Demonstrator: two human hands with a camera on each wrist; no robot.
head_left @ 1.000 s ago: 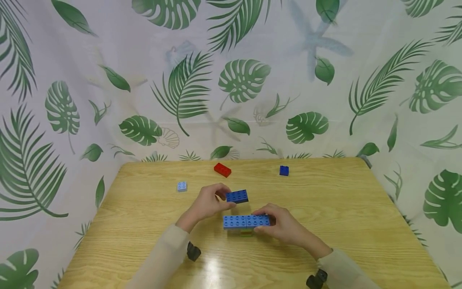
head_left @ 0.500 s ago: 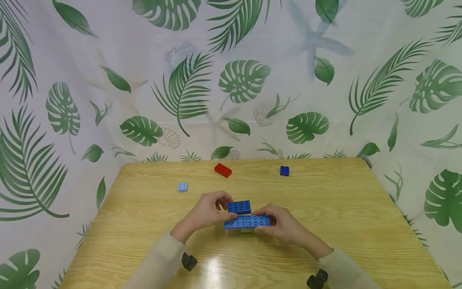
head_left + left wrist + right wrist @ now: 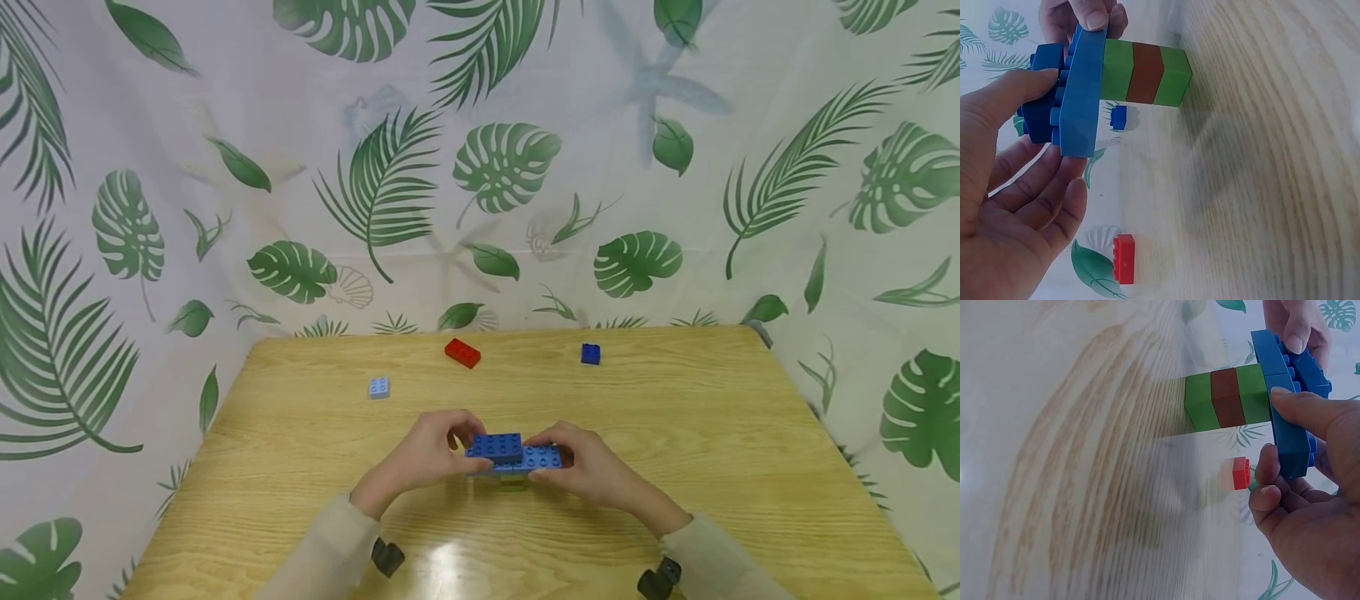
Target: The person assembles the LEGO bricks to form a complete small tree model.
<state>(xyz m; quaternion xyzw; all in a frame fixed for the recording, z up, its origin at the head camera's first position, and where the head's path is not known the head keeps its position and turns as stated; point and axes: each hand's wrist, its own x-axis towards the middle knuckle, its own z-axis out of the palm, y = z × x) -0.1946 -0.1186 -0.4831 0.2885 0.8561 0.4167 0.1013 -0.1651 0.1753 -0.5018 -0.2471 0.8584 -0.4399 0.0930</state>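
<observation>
In the head view my left hand pinches a dark blue toy brick between thumb and fingers. That brick hovers over the left part of two medium-blue bricks, which lie end to end in a row. In the left wrist view, studs still show between the dark blue brick and this row. My right hand grips the right end of the row, thumb on the near side. Beneath the row stands a short column: a green brick, a brown brick and another green brick on the wooden table.
A red brick lies toward the back of the table. To its right is a small dark blue brick, and to the left a pale blue brick. A leaf-patterned curtain hangs behind the table.
My left hand has brought the dark blue brick nearer to me, from behind the medium-blue row to over its left part. The right hand has kept its place on the row.
</observation>
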